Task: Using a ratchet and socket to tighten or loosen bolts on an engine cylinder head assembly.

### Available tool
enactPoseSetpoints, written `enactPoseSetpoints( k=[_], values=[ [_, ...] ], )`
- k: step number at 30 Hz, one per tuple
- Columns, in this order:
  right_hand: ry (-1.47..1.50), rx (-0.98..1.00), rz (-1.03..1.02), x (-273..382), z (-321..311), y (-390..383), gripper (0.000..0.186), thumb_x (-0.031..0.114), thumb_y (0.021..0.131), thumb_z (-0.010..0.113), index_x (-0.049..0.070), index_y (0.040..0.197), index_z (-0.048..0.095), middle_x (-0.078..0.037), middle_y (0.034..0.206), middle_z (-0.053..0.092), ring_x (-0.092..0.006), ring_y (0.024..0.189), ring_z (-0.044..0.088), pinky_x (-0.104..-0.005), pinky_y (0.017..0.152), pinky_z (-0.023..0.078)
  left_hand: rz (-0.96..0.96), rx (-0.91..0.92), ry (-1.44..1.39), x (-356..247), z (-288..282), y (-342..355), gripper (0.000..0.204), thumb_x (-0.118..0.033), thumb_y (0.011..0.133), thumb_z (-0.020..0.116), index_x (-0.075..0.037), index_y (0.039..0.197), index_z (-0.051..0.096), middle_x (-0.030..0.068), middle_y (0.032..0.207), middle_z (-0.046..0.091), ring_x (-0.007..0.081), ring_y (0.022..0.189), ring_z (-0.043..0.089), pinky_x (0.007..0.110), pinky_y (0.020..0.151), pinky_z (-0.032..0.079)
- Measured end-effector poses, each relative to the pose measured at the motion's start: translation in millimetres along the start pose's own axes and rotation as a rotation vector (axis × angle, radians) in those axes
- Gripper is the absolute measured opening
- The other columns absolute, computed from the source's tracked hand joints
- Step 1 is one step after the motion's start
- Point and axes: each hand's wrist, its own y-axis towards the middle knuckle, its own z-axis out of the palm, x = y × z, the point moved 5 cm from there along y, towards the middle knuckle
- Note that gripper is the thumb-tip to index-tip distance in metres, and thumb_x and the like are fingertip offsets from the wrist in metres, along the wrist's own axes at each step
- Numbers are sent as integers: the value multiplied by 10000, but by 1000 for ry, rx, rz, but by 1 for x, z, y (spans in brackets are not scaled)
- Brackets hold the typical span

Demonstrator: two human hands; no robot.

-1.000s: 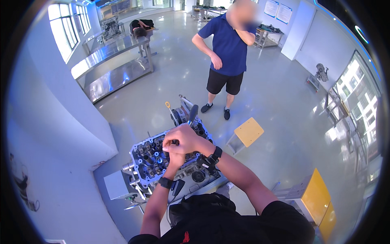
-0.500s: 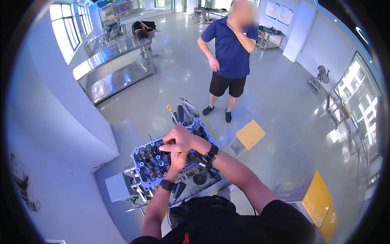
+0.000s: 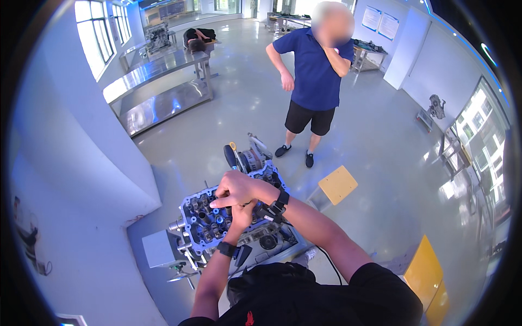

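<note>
My two hands are together above an engine's cylinder head (image 3: 202, 215) with its valve gear exposed. My right hand (image 3: 235, 188) is closed, its thumb side toward the left. From its far side sticks up a tool with a black handle (image 3: 230, 156) and a thin metal shaft; the tool's lower end is hidden under the hand. My left hand (image 3: 242, 215) sits just below and nearer to me, partly covered by the right hand and wrist. Its fingers are mostly hidden, so what they hold cannot be seen. A yellow ring-topped dipstick (image 3: 233, 145) stands beside the black handle.
An alternator (image 3: 251, 160) is at the engine's far end. A grey box (image 3: 160, 249) is at its left. A yellow-topped stool (image 3: 338, 185) stands to the right. A person in a blue shirt (image 3: 317, 68) stands beyond the engine. A metal bench (image 3: 157, 68) is at the far left.
The black handle has swung left, from right of the dipstick to just left of it. My hands stay close together over the engine. The view has shifted slightly.
</note>
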Motion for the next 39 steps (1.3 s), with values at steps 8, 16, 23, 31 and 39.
enactPoseSetpoints(
  k=[8,16,23,31,39],
  values=[
    [-293,-324,269,-3,6,0,413,395,834,595,50,611,633,-137,583,611,-327,589,630,-417,574,487,116,-109,-93,-1,-4,-1,162,-47,803,586,24,936,643,69,862,671,143,802,621,303,717,479],
    [-333,-645,482,10,2,-33,348,361,878,555,66,726,661,-116,576,624,-322,561,633,-423,539,495,548,-360,162,-70,16,-6,188,-137,836,555,29,803,638,81,648,629,137,588,576,305,547,446],
    [-427,-714,526,13,8,-53,307,329,873,569,82,706,640,-103,589,613,-315,580,625,-424,524,478,485,-250,162,-64,17,-1,188,-138,833,561,26,773,632,74,623,615,132,567,556,307,529,431],
    [-576,-827,313,61,42,-85,135,195,781,653,84,849,614,-94,923,591,-292,820,593,-415,685,489,208,-89,138,-18,4,-14,193,-138,829,567,22,738,625,67,595,599,127,542,533,310,509,413],
    [-627,-622,473,82,66,-95,542,283,780,682,53,1247,531,-288,1419,329,-448,1251,400,-492,979,407,56,4,149,12,4,-13,204,-139,826,574,18,703,618,59,566,583,121,518,510,313,488,396]
  ],
)
